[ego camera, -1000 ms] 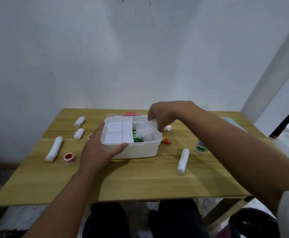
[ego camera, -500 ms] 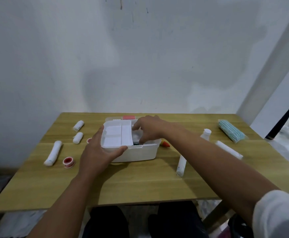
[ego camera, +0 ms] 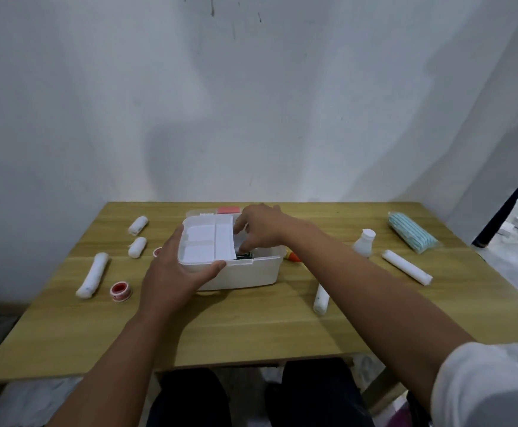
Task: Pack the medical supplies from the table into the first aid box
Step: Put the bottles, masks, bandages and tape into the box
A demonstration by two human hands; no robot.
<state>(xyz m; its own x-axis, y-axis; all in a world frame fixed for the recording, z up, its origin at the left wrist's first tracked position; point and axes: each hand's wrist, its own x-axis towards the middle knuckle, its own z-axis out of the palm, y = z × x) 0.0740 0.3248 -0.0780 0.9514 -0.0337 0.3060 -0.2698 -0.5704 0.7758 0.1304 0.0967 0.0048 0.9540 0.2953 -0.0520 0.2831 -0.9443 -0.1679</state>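
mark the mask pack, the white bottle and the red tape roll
mask pack [ego camera: 411,232]: head view, middle of its striped top.
white bottle [ego camera: 364,243]: head view, on its body below the cap.
red tape roll [ego camera: 119,289]: head view, on its red face.

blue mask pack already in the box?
No. The blue mask pack lies on the table at its far right corner, well apart from the first aid box.

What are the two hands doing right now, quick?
Left hand: grips the near left corner of the first aid box, thumb on the rim.
Right hand: reaches into the box with curled fingers; whether it holds anything cannot be told.
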